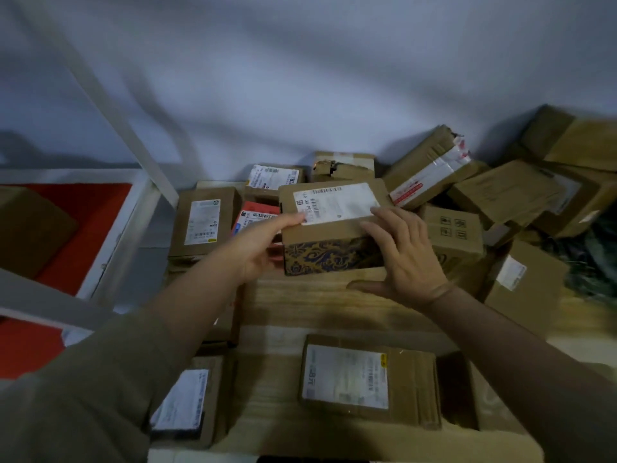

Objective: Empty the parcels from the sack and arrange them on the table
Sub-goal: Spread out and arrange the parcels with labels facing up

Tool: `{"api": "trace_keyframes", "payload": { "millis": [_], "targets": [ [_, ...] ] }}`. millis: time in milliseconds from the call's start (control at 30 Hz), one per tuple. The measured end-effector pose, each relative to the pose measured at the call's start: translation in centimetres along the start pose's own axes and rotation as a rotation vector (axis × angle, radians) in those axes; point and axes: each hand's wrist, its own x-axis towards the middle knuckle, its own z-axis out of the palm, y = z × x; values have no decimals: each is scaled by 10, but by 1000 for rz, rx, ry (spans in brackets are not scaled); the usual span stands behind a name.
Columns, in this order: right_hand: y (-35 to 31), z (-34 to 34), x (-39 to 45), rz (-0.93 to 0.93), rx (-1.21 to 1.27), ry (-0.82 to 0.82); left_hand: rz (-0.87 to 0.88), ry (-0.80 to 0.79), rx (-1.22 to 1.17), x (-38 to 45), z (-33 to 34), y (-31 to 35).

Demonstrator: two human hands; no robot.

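Observation:
A cardboard parcel (pixel 334 225) with a white shipping label on top and a blue-and-gold patterned front sits at the middle of the wooden table (pixel 317 302). My left hand (pixel 263 245) grips its left side, fingertips on the label. My right hand (pixel 404 255) presses its right side with the fingers spread over the top edge. Several other brown parcels lie around it: a flat one (pixel 203 222) to the left, a red-labelled one (pixel 255 215) behind my left hand, and a large flat one (pixel 364 379) close to me. The sack is not clearly visible.
A loose heap of cardboard boxes (pixel 500 192) fills the right side against the pale wall. A dark green patch (pixel 597 259) shows at the far right edge. A white metal frame (pixel 133 202) with red surfaces (pixel 90 228) stands to the left of the table.

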Motion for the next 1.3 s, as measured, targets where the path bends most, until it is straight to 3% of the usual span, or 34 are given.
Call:
{"api": "trace_keyframes", "payload": {
  "millis": [33, 100, 167, 233, 333, 467, 567, 733, 867, 967, 1067, 1200, 1300],
  "targets": [
    [-3, -6, -6, 63, 82, -19, 23, -3, 15, -3, -3, -4],
    [-13, -18, -14, 365, 363, 1, 56, -28, 37, -8, -10, -12],
    [-22, -23, -15, 775, 848, -41, 76, -54, 49, -17, -14, -20],
    [-26, -21, -14, 1109, 1271, -184, 85, -75, 53, -25, -15, -27],
    [-25, -18, -17, 1221, 1425, -405, 68, -52, 108, -35, -18, -38],
    [-29, -16, -24, 1225, 1275, -523, 119, 184, 344, -44, -25, -54],
    [-36, -4, -22, 1301, 1188, -516, 133, 305, 396, -50, -30, -62],
    [-61, 13, -10, 1200, 1099, -595, 147, 302, 550, -63, -31, -77],
    [-67, 13, -14, 1012, 690, -623, 180, 334, 667, -59, -33, -88],
    [-61, 6, -34, 854, 355, -823, 210, 323, 765, -53, -33, -94],
    [-57, -7, -54, 829, 114, -963, 334, 294, 949, -44, -26, -101],
    [-56, -19, -74, 955, 66, -1053, 487, 129, 1221, -36, -8, -115],
    [-62, -18, -86, 1049, 212, -1010, 456, -17, 1350, -26, -1, -124]
  ]
}}
